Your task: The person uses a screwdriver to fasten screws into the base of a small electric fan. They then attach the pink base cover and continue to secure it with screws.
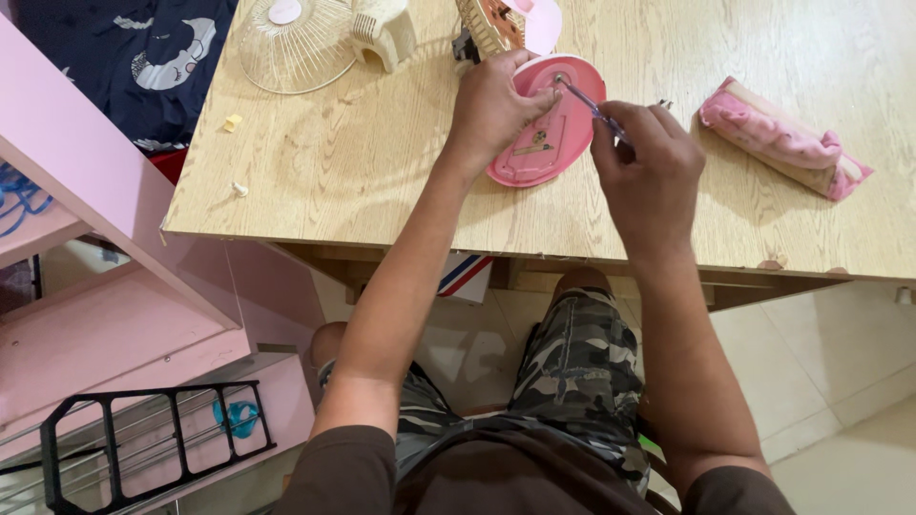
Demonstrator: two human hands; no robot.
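Note:
A round pink plastic fan base (553, 133) lies upside down on the wooden table (363, 162). My left hand (491, 105) presses on its left rim and steadies it. My right hand (649, 172) grips a slim screwdriver (584, 100) with a purple handle. The screwdriver's tip touches a spot near the top of the pink base.
A cream wire fan grille (291, 43) and a cream plastic part (384, 36) lie at the table's far left. A pink fabric pouch (782, 138) sits at the right. Two small cream bits (234, 122) lie near the left edge. Pink shelves (114, 286) and a black rack (143, 443) stand at left.

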